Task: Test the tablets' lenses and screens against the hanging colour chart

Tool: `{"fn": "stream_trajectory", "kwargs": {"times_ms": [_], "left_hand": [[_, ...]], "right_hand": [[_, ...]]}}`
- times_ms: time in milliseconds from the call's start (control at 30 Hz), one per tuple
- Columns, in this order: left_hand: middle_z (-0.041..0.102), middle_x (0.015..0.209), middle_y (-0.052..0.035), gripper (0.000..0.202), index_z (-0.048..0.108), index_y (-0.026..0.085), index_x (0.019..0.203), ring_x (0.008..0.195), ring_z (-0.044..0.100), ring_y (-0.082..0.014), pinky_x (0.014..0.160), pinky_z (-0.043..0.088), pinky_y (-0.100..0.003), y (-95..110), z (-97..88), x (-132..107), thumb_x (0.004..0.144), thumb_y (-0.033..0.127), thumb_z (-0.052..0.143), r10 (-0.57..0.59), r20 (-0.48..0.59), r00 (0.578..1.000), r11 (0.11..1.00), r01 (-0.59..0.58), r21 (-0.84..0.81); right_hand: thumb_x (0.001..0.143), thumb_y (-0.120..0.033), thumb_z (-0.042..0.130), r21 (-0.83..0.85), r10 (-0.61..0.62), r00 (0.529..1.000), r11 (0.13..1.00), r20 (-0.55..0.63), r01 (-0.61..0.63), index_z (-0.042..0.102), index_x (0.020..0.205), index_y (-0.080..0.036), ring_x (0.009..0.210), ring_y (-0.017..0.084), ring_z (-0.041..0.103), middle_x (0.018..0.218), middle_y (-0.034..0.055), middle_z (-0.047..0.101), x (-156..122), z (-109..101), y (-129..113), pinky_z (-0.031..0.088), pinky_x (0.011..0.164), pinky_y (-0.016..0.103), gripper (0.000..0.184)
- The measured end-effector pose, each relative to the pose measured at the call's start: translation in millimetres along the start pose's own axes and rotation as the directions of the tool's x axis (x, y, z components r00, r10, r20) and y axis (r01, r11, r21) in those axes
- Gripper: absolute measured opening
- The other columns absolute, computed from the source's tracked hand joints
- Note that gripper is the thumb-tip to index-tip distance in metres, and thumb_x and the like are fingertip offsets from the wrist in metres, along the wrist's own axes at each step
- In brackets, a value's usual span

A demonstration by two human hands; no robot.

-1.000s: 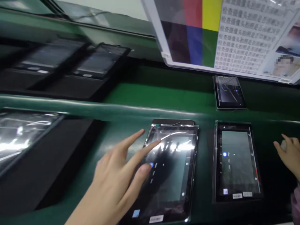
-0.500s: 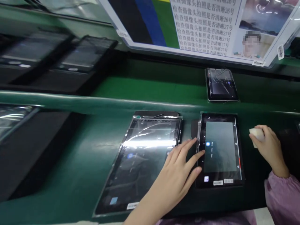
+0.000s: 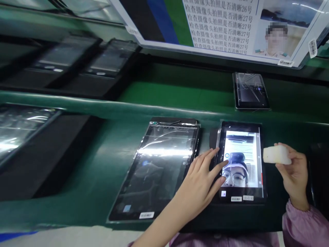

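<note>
My left hand [image 3: 202, 183] reaches across with fingers spread, and a fingertip touches the left edge of the lit screen of a small black tablet [image 3: 241, 163] lying on the green bench. That screen shows a live camera picture. To its right, my right hand [image 3: 294, 171] is closed on a white sponge-like block [image 3: 276, 155], held just above the bench beside the tablet. A larger tablet in clear film [image 3: 159, 171] lies left of my left hand, its screen dim.
A third small tablet [image 3: 250, 91] lies farther back on the green conveyor [image 3: 167, 92]. A test chart board [image 3: 231, 27] with colour blocks, printed text and photos leans over the back. Dark trays with more tablets [image 3: 77, 61] sit at the left.
My left hand went from the large wrapped tablet to the small one, whose screen changed from grey to a live camera picture. My right hand lifted the white block into view.
</note>
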State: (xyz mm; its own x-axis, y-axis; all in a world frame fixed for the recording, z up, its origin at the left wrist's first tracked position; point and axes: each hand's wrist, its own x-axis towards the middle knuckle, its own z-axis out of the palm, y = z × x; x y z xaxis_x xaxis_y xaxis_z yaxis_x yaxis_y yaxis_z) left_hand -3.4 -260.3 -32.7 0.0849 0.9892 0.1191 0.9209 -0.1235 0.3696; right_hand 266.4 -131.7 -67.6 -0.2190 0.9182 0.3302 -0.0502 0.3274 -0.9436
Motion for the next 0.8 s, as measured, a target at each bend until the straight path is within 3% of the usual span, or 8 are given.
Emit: {"fn": "stream_trajectory", "kwargs": {"times_ms": [100,367,500,567,667,800], "left_hand": [[0.048,0.154,-0.0155,0.039,0.059,0.025,0.142,0.141,0.046,-0.0367,0.111,0.048,-0.060,1,1.3,4,0.108,0.032,0.042,-0.017,-0.015,1.000,0.999,0.016,-0.030],[0.045,0.154,-0.0191,0.039,0.060,0.023,0.140,0.141,0.046,-0.0389,0.111,0.046,-0.063,0,10.3,9,0.107,0.036,0.043,-0.030,-0.068,0.997,0.999,0.027,-0.041],[0.038,0.159,-0.0175,0.039,0.053,0.025,0.144,0.141,0.047,-0.0365,0.109,0.049,-0.058,-18,-7.4,0,0.108,0.033,0.041,-0.084,-0.225,0.971,0.996,0.074,-0.052],[0.038,0.159,-0.0142,0.039,0.051,0.027,0.144,0.144,0.045,-0.0359,0.113,0.047,-0.058,-36,-25.0,-10,0.107,0.033,0.041,-0.223,-0.336,0.915,0.975,0.203,-0.094],[0.045,0.155,-0.0099,0.039,0.052,0.025,0.141,0.148,0.040,-0.0374,0.120,0.039,-0.061,-67,-49.8,-34,0.106,0.042,0.045,-0.476,-0.430,0.767,0.879,0.425,-0.215],[0.047,0.155,-0.0058,0.051,0.051,0.023,0.140,0.149,0.040,-0.0392,0.123,0.036,-0.061,-101,-57.5,-74,0.100,0.055,0.049,-0.739,-0.355,0.572,0.673,0.610,-0.419]], "right_hand": [[0.092,-0.013,0.074,-0.007,0.040,0.997,0.999,0.072,-0.039,0.055,0.106,-0.027,0.124,0.022,0.066,0.128,0.0071,0.069,1,5,-1,0.061,0.088,0.032,0.027],[0.091,-0.014,0.076,-0.049,0.065,0.994,0.997,0.089,-0.061,0.055,0.102,-0.026,0.122,0.021,0.067,0.126,0.0076,0.071,0,-1,-2,0.061,0.088,0.028,0.027],[0.090,-0.016,0.078,-0.092,0.090,0.991,0.992,0.095,-0.082,0.054,0.101,-0.026,0.123,0.022,0.066,0.127,0.0084,0.070,0,-6,-3,0.061,0.088,0.028,0.028],[0.090,-0.018,0.078,-0.117,0.103,0.990,0.989,0.092,-0.092,0.053,0.100,-0.025,0.123,0.023,0.066,0.126,0.0092,0.070,0,-6,-5,0.061,0.088,0.030,0.028],[0.089,-0.021,0.079,-0.176,0.125,0.988,0.979,0.093,-0.107,0.053,0.097,-0.025,0.122,0.026,0.066,0.125,0.0106,0.071,2,-8,-9,0.062,0.088,0.034,0.028],[0.087,-0.027,0.081,-0.327,0.156,0.979,0.939,0.135,-0.105,0.055,0.095,-0.025,0.120,0.028,0.067,0.126,0.0112,0.070,8,-13,-22,0.062,0.088,0.037,0.028]]}}
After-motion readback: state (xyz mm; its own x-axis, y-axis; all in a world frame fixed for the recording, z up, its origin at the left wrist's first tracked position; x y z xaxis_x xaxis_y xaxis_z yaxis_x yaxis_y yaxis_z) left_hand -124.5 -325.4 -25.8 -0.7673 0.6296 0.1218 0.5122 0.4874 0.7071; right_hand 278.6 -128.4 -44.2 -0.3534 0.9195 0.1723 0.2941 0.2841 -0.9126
